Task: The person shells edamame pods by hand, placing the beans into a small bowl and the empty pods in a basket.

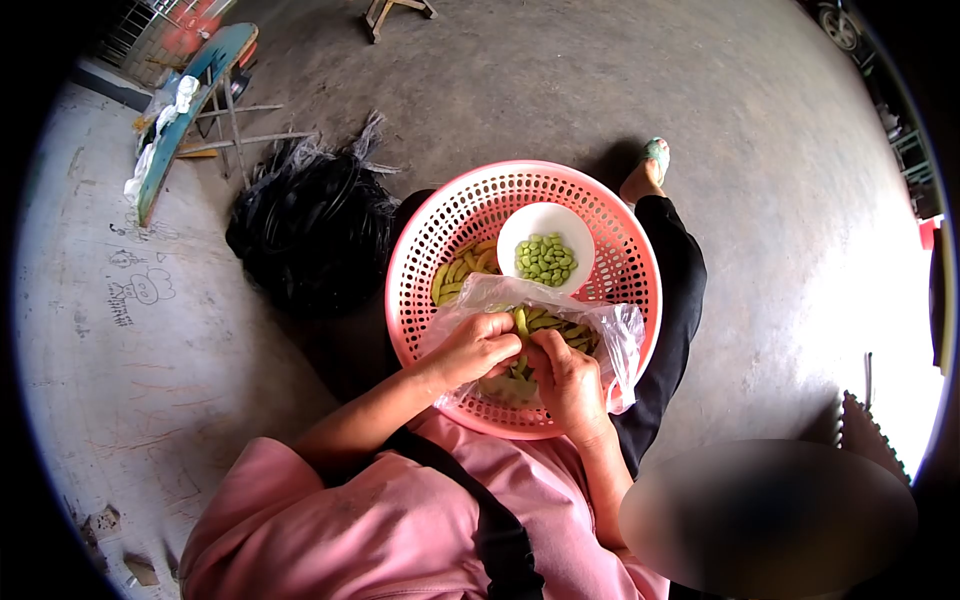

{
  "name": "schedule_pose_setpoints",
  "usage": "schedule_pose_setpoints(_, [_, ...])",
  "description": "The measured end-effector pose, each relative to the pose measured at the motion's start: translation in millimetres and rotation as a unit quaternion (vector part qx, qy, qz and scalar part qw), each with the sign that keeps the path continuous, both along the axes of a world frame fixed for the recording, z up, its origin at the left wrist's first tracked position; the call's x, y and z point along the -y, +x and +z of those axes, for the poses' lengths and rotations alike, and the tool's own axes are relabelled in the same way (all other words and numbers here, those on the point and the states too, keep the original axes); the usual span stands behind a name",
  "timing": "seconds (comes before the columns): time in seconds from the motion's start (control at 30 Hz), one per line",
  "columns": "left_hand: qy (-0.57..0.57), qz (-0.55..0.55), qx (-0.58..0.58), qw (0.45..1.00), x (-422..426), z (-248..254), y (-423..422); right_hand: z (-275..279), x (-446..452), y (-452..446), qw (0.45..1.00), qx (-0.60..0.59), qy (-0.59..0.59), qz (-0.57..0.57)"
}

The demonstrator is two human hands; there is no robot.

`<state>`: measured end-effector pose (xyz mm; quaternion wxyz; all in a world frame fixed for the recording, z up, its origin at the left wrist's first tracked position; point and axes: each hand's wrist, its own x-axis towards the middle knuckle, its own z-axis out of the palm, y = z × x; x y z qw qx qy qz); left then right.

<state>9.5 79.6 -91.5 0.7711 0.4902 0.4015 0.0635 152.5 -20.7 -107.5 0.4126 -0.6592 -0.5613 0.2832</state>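
A pink plastic basket [650,285] with a perforated wall rests on my lap. Inside it a white bowl [512,226] holds shelled green beans [546,259]. Bean pods [467,267] lie in the basket left of the bowl. Nearer to me is a clear plastic bag [622,335], open, with more pods in it. Above the bag, my left hand [487,343] and my right hand [568,376] meet with bent fingers on one green bean pod [521,323]. Both hands are closed on it, and the fingertips partly hide the pod.
A bundle of black strips [315,225] lies on the floor to the left. Beyond it a blue-green board [190,110] stands on legs beside a white wall with drawings. Wooden stool legs [380,18] show at the top. A blurred patch covers the lower right.
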Motion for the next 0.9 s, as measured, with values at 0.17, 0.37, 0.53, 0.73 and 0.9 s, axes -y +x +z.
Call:
schedule_pose_setpoints(0.17, [-0.038,0.017,0.017,0.999,-1.7,4.6,1.2,4.4,0.2,-0.3,1.0,-0.023,-0.019,0.005])
schedule_pose_setpoints(0.37, [0.036,-0.052,0.012,0.998,3.6,4.3,1.3,14.2,-1.5,2.6,0.996,-0.045,-0.077,0.014])
schedule_pose_setpoints(0.53, [0.184,-0.088,0.004,0.979,6.5,-1.3,1.9,-1.5,0.7,0.3,0.998,0.046,-0.042,0.022])
schedule_pose_setpoints(0.73, [0.033,-0.066,0.007,0.997,1.1,-0.8,0.8,1.3,0.3,1.3,0.996,0.087,-0.01,0.02])
schedule_pose_setpoints(0.9, [0.135,-0.025,0.06,0.989,3.3,2.8,0.3,13.0,6.2,-1.0,0.996,0.067,-0.023,0.057])
